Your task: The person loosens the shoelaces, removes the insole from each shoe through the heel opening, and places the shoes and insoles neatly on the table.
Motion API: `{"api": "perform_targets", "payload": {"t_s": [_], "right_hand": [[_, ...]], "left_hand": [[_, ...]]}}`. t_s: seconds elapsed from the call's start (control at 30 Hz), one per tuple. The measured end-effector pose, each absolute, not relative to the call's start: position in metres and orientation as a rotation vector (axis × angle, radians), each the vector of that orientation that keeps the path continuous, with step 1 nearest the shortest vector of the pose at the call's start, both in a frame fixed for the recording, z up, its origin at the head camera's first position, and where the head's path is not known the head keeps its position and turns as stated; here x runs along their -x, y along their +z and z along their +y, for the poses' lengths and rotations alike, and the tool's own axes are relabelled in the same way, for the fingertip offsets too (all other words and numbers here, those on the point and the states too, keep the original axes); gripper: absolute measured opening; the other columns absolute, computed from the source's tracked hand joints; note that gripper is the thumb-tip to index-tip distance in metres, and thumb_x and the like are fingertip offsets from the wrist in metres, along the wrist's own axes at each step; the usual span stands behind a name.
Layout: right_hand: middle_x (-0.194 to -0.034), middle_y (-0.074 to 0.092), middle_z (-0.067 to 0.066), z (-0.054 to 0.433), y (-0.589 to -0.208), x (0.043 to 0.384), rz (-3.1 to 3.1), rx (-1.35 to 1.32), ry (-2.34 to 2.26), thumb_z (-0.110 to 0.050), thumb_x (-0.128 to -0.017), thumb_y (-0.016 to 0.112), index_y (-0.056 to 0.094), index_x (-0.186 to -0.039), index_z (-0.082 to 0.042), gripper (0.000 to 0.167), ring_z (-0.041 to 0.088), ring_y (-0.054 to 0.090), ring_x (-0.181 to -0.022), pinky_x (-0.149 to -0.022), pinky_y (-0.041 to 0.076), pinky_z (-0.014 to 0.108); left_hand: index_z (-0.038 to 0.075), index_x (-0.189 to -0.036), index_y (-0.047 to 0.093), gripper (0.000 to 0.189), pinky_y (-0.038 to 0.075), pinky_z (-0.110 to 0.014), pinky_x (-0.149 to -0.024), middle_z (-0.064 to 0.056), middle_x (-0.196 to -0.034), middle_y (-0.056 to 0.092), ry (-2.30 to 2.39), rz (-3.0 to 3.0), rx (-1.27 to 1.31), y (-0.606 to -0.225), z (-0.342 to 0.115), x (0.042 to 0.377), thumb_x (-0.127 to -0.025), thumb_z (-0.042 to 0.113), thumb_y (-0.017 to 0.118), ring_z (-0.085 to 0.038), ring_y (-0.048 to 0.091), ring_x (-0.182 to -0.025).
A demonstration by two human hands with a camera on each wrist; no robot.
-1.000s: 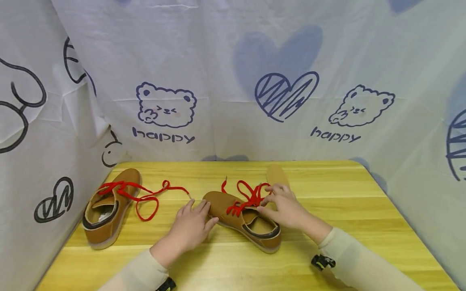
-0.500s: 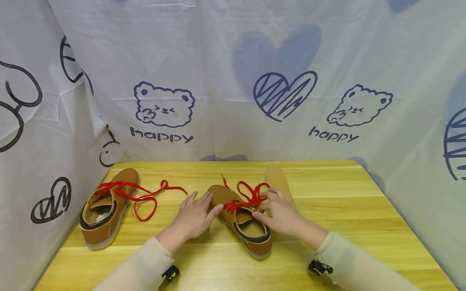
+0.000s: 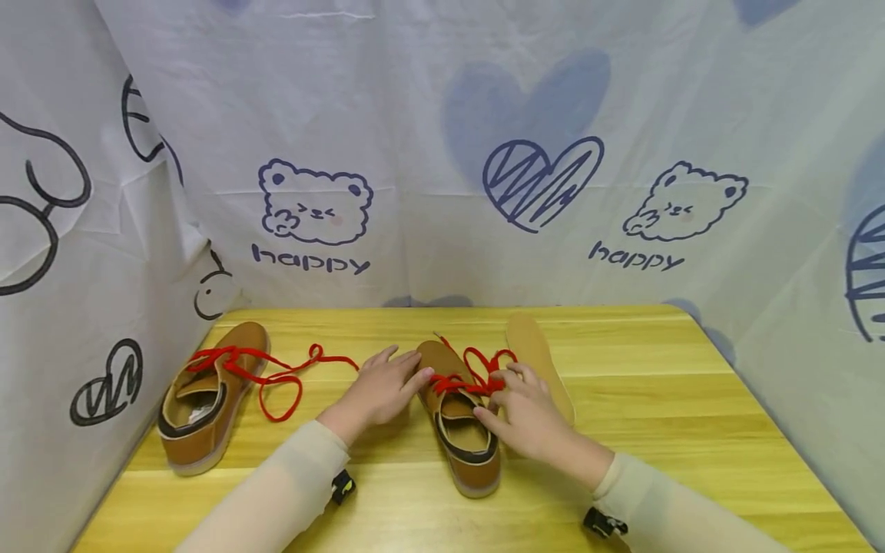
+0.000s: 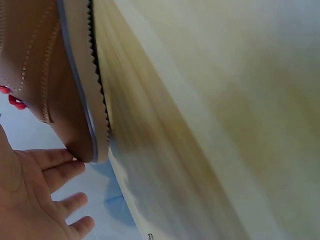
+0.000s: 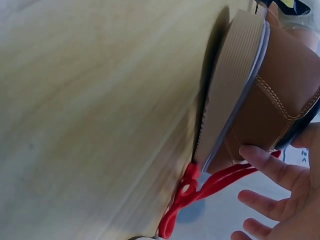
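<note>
A brown lace-up shoe (image 3: pixel 475 468) stands in the middle of the table, its toe pointing away and slightly left. Red laces (image 3: pixel 452 382) run through it and spill in loops to its right. My left hand (image 3: pixel 380 392) lies along the left of the toe, fingers extended; in the left wrist view its fingertips are at the toe tip (image 4: pixel 75 135). My right hand (image 3: pixel 528 418) is at the shoe's right side, fingers loosely bent. The right wrist view has one fingertip against the side leather (image 5: pixel 250 135) and the thumb at the padded collar.
A tan insole (image 3: pixel 531 342) lies just behind my right hand. To the left stands a matching brown shoe (image 3: pixel 197 447), its red lace (image 3: pixel 280 376) trailing toward my left hand. A printed white cloth (image 3: pixel 429 230) hangs behind the wooden table (image 3: pixel 664 384).
The middle shoe has turned clockwise, its toe swinging right and away and its heel left. My left hand has followed the toe to the right. More of the insole shows.
</note>
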State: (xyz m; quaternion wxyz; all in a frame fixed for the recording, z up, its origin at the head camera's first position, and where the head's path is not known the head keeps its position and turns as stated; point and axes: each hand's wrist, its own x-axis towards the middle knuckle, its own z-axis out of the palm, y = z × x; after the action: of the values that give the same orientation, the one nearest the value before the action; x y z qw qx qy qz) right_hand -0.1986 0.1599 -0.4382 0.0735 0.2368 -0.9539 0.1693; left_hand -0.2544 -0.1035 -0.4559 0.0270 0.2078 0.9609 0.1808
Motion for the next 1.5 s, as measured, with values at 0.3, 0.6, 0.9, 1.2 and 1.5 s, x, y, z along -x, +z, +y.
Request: {"api": "perform_targets", "payload": {"t_s": [0.3, 0.6, 0.9, 1.2, 1.5], "right_hand": [[-0.134, 0.061, 0.011, 0.157, -0.434, 0.197, -2.867, -0.659, 0.468, -0.044, -0.094, 0.067, 0.074, -0.074, -0.02, 0.032, 0.041, 0.04, -0.135, -0.105, 0.034, 0.062], [-0.135, 0.06, 0.011, 0.156, -0.428, 0.202, -2.827, -0.676, 0.507, -0.044, -0.092, 0.07, 0.076, -0.083, -0.021, 0.026, 0.039, 0.038, -0.136, -0.103, 0.033, 0.063], [-0.136, 0.059, 0.012, 0.15, -0.433, 0.2, -2.827, -0.67, 0.479, -0.042, -0.091, 0.072, 0.076, -0.082, -0.019, 0.024, 0.039, 0.037, -0.138, -0.103, 0.032, 0.061], [-0.14, 0.057, 0.012, 0.146, -0.433, 0.199, -2.856, -0.639, 0.472, -0.044, -0.092, 0.071, 0.075, -0.078, -0.02, 0.027, 0.039, 0.036, -0.138, -0.103, 0.032, 0.062], [-0.14, 0.057, 0.012, 0.143, -0.431, 0.2, -2.871, -0.606, 0.462, -0.047, -0.091, 0.07, 0.074, -0.077, -0.021, 0.029, 0.038, 0.036, -0.138, -0.1, 0.034, 0.06]], "left_hand": [[0.007, -0.149, 0.049, 0.07, 0.018, -0.056, -0.119, -0.009, -0.153, 0.046, 0.668, 3.008, -0.614, -0.452, -0.1, 0.253, -0.106, 0.057, 0.026, -0.039, 0.028, -0.147], [-0.001, -0.139, 0.057, 0.068, 0.025, -0.061, -0.114, -0.015, -0.142, 0.057, 0.756, 3.053, -0.549, -0.44, -0.084, 0.198, -0.103, 0.055, 0.044, -0.044, 0.035, -0.141], [-0.006, -0.141, 0.053, 0.063, 0.025, -0.061, -0.115, -0.019, -0.145, 0.053, 0.876, 2.981, -0.56, -0.448, -0.08, 0.19, -0.103, 0.044, 0.053, -0.045, 0.033, -0.143], [-0.003, -0.144, 0.051, 0.058, 0.026, -0.061, -0.114, -0.017, -0.148, 0.05, 0.873, 2.969, -0.637, -0.454, -0.086, 0.2, -0.105, 0.041, 0.048, -0.042, 0.032, -0.144], [0.0, -0.144, 0.051, 0.057, 0.027, -0.064, -0.112, -0.016, -0.148, 0.051, 0.892, 2.962, -0.679, -0.456, -0.09, 0.206, -0.105, 0.042, 0.047, -0.041, 0.031, -0.145]]}}
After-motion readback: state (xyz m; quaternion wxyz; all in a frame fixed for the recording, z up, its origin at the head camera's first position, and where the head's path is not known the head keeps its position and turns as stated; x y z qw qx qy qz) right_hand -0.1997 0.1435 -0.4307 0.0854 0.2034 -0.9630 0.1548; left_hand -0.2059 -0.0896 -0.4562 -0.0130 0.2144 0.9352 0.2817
